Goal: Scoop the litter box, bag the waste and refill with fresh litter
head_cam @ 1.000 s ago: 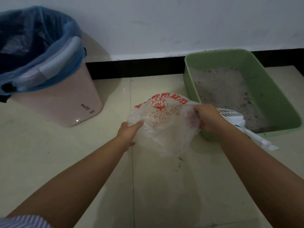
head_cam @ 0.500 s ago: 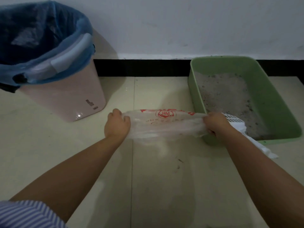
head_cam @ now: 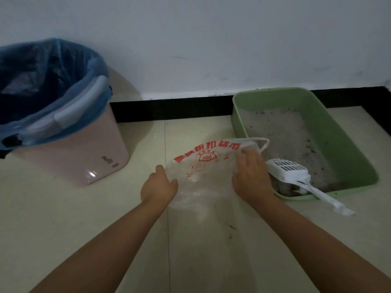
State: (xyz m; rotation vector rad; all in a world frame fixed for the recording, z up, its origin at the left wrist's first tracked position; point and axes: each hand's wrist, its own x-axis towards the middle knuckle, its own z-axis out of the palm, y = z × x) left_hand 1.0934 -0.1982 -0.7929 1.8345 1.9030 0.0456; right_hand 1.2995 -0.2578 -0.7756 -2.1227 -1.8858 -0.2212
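A thin clear plastic bag with red print is held above the floor tiles between my hands. My left hand grips its left edge. My right hand holds its right side near the handle loop, fingers spread over the plastic. Just right of the bag sits the green litter box with grey litter and dark specks inside. A white slotted scoop lies over the box's near corner, its handle sticking out onto the floor.
A pink waste bin lined with a blue bag stands at the left against the white wall. A black skirting strip runs along the wall behind the box. Pale floor tiles stretch in front of me.
The bag was pulled taut and flat between both hands half a second ago; now my hands are closer together and the bag has ballooned open, its printed side facing up.
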